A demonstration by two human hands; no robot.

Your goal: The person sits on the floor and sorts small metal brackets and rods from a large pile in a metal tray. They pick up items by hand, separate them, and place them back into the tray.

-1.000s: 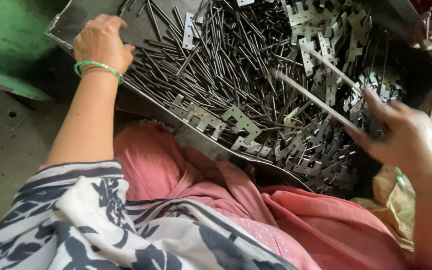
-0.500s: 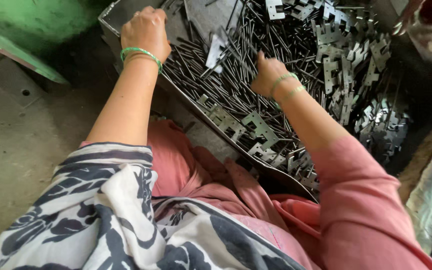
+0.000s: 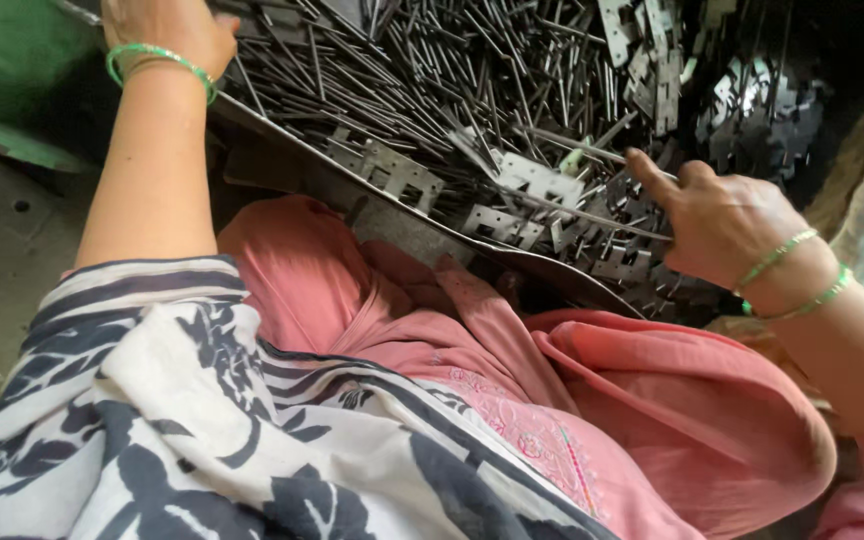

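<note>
Metal tray [image 3: 352, 165] on lap, heaped with thin rods [image 3: 422, 80] and flat brackets [image 3: 537, 180]. Left hand [image 3: 162, 30] grips far-left tray rim, fingers curled. Right hand [image 3: 722, 220] pinches long rod [image 3: 572, 205] at near-right heap.

Left hand [image 3: 167, 30] outstretched, right hand [image 3: 722, 220] curled
</note>
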